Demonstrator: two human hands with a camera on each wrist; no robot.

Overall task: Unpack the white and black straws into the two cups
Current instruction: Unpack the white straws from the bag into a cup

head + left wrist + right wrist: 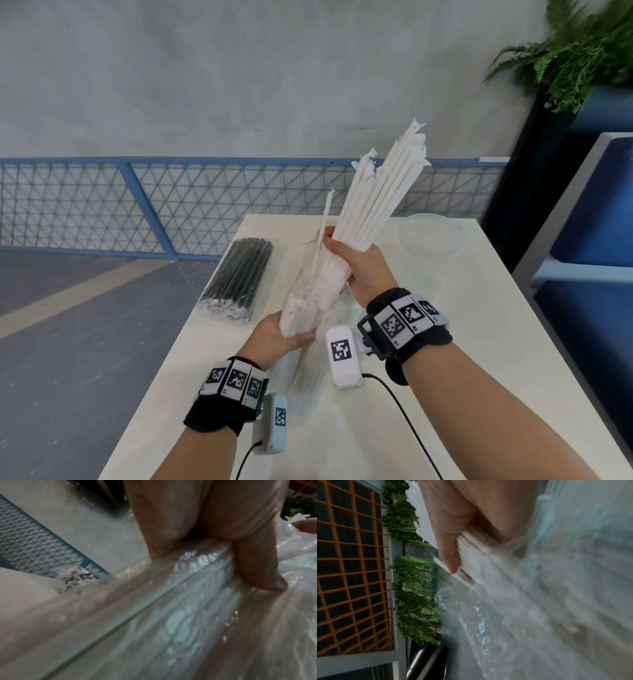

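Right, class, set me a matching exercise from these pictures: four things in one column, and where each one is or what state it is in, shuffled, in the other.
Things:
1. white straws
2. black straws
3. clear cup
4. left hand

Places or states:
A. lying sealed in their pack on the table's left side
B. standing with nothing in it on the table's far right
C. gripped in a bundle by the right hand, tips pointing up
D. holding the clear wrapper at the bundle's lower end

Pairs: 1-C, 2-A, 3-B, 4-D

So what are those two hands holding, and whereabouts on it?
The right hand grips the bundle of white paper-wrapped straws around its middle. The left hand holds the lower end of the clear plastic bag they are coming out of.
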